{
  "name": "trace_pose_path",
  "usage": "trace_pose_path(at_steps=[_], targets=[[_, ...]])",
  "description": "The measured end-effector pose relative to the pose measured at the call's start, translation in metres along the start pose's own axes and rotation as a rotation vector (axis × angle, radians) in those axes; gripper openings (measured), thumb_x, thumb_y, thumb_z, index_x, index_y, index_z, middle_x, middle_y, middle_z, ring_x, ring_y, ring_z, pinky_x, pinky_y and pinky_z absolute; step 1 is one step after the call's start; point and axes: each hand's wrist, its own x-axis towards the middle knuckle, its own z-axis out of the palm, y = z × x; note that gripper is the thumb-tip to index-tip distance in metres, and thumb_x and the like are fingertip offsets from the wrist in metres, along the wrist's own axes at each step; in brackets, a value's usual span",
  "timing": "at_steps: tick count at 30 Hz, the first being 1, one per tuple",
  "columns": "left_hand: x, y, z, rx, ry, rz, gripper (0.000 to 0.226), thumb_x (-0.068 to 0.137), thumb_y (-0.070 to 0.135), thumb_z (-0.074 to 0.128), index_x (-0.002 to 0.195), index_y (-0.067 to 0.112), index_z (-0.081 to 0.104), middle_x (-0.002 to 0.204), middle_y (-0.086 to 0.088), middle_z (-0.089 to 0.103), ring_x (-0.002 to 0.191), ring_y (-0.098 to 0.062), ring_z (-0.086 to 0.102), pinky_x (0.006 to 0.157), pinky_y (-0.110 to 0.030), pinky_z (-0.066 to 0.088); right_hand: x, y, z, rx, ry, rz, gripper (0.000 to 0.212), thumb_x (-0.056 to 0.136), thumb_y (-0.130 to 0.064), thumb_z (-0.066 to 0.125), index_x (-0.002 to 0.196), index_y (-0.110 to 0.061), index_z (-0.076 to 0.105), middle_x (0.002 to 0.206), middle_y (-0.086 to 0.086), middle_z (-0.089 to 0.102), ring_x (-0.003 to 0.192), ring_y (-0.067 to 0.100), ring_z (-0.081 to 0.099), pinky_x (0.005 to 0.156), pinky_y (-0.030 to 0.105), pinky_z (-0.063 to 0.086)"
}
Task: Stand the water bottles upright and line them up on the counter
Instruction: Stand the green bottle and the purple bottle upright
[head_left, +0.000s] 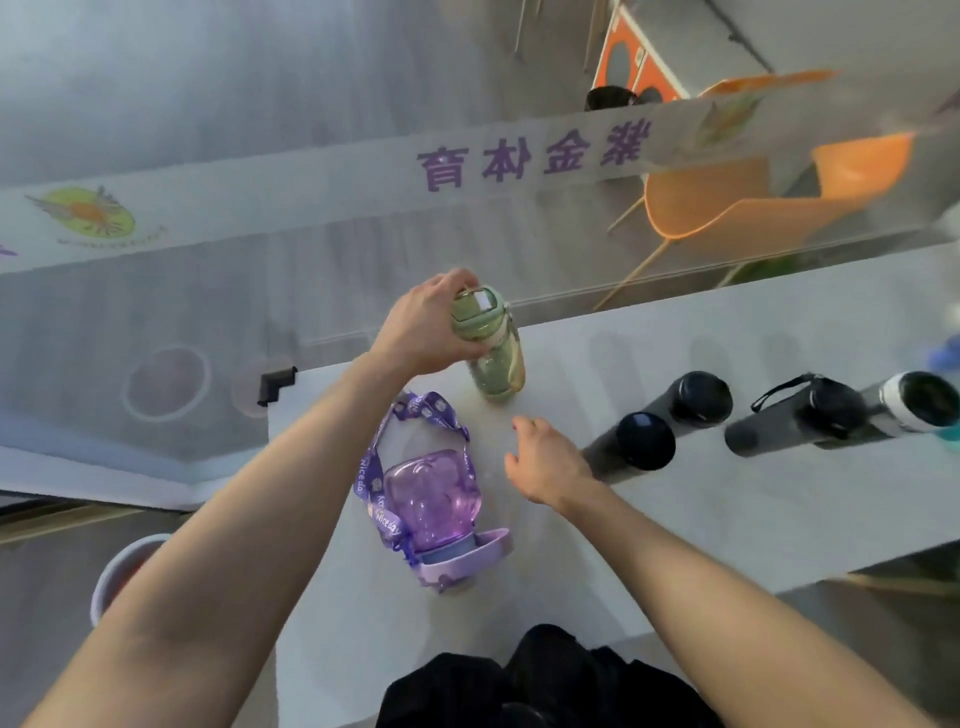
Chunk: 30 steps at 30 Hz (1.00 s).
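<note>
A green bottle (496, 358) stands upright near the far edge of the white counter (727, 519). My left hand (423, 325) grips its green lid from the left. A purple bottle (434, 506) with a printed strap lies on its side just below, lid toward me. My right hand (545, 465) hovers over the counter between the purple bottle and the dark bottles, fingers loosely curled and holding nothing. To the right stand two black bottles (644, 441) (698, 397), a black bottle with a strap (800, 415) and a white-rimmed bottle (919, 402).
A glass partition with purple lettering (530, 156) runs behind the counter. Orange chairs (727, 197) show through it. A black bracket (275, 384) sits at the counter's far left corner. A round bin (124, 571) stands on the floor at left. Black clothing (545, 680) lies at the near edge.
</note>
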Motion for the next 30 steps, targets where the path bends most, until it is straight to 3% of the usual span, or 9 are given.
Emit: trace_pose_path(at_steps=[7,16,20,24,28,30], targets=[[0.013,0.035,0.031,-0.005,-0.011,0.04,0.067,0.066,0.059,0.081,0.122,0.034,0.054,0.113,0.008,0.069,0.097,-0.022,0.062,0.079,-0.037,0.048,-0.038,0.048,0.022,-0.077,-0.106,-0.091,0.039,0.104,-0.033,0.054,0.138,-0.015,0.058,0.14,0.01,0.057,0.124,0.038,0.064,0.101,0.044,0.054],[-0.005,0.034,0.038,-0.039,0.018,-0.162,0.088,0.069,0.037,0.093,0.146,0.028,0.05,0.131,-0.002,0.066,0.115,-0.027,0.062,0.097,-0.037,0.051,-0.053,0.075,0.012,-0.159,-0.172,-0.227,0.038,0.105,-0.034,0.049,0.137,-0.017,0.059,0.141,0.007,0.058,0.126,0.035,0.063,0.103,0.048,0.055],[-0.026,0.028,0.04,-0.05,0.017,-0.25,0.099,0.068,0.039,0.096,0.152,0.025,0.045,0.139,-0.003,0.063,0.123,-0.025,0.063,0.106,-0.046,0.053,-0.058,0.087,0.011,-0.212,-0.186,-0.286,0.038,0.104,-0.032,0.049,0.137,-0.016,0.059,0.141,0.007,0.06,0.125,0.034,0.063,0.1,0.046,0.055],[-0.09,0.03,0.052,0.038,0.066,-0.362,0.078,0.082,0.035,0.086,0.15,0.022,0.05,0.137,-0.003,0.062,0.119,-0.022,0.064,0.105,-0.042,0.053,-0.062,0.101,0.012,-0.285,-0.193,-0.344,0.037,0.104,-0.029,0.05,0.137,-0.016,0.059,0.14,0.008,0.062,0.123,0.034,0.065,0.098,0.045,0.056],[-0.18,0.028,0.09,0.174,-0.015,-0.343,0.033,0.088,0.046,0.073,0.112,0.023,0.07,0.106,0.004,0.067,0.104,-0.025,0.067,0.089,-0.044,0.057,-0.065,0.105,0.014,-0.305,-0.182,-0.382,0.037,0.104,-0.029,0.05,0.138,-0.016,0.058,0.138,0.011,0.062,0.122,0.035,0.065,0.099,0.047,0.056],[-0.22,0.026,0.11,0.241,-0.066,-0.337,0.036,0.088,0.055,0.075,0.102,0.022,0.071,0.103,0.002,0.066,0.1,-0.024,0.064,0.085,-0.041,0.055,-0.067,0.105,0.018,-0.31,-0.17,-0.398,0.038,0.106,-0.031,0.049,0.14,-0.015,0.056,0.14,0.012,0.059,0.124,0.036,0.063,0.1,0.045,0.053]])
